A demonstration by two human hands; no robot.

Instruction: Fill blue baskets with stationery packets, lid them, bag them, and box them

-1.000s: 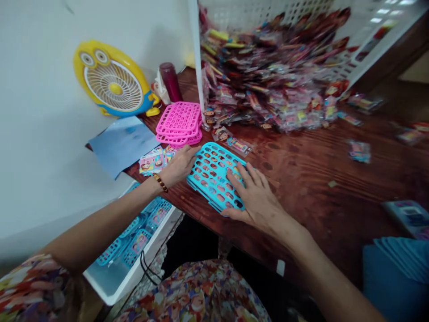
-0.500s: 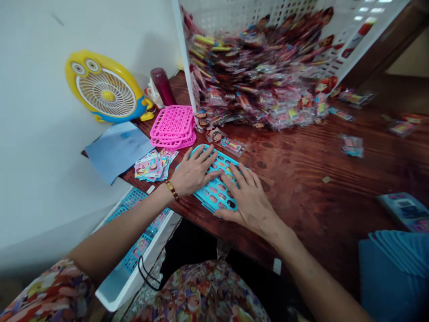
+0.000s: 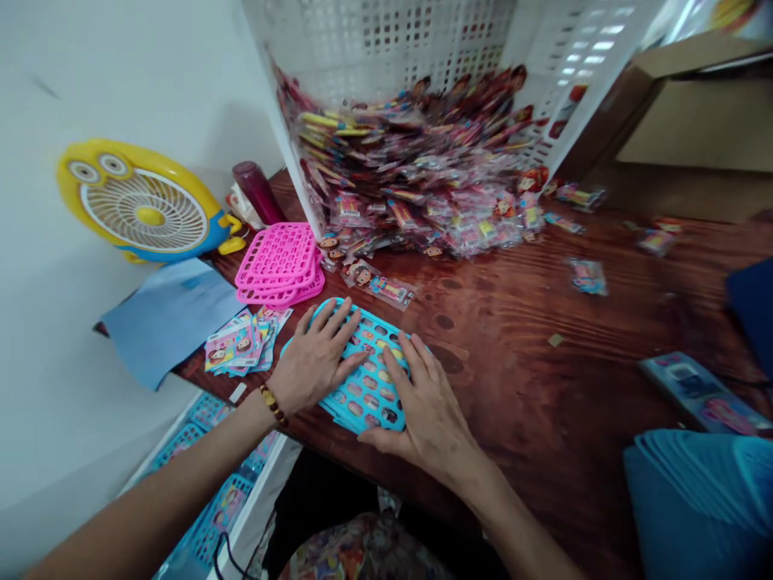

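A light-blue perforated plastic case (image 3: 367, 385) lies near the table's front edge, with coloured pieces showing through its oval holes. Flat across its left part rests my left hand (image 3: 317, 354), fingers outstretched and a beaded bracelet at the wrist. My right hand (image 3: 426, 403) lies over the case's right side, its fingers spread on top and the thumb by the front edge. Left of the case is a pile of printed cards (image 3: 245, 345). Behind it are pink perforated plastic panels (image 3: 281, 262) in a stack and a clear packet with a cartoon figure (image 3: 383, 286).
A white basket (image 3: 290, 153) full of small packets stands at the back. To the left are a yellow fan (image 3: 145, 205), a dark red bottle (image 3: 258, 193) and a blue sheet (image 3: 172, 314). Stacked blue plastic pieces (image 3: 682, 499) sit at right. Below left, a white bin (image 3: 257, 499) holds blue cases.
The camera view has shifted, so the scene appears lower and further left. Both hands remain spread on the blue case, with little visible movement against it.
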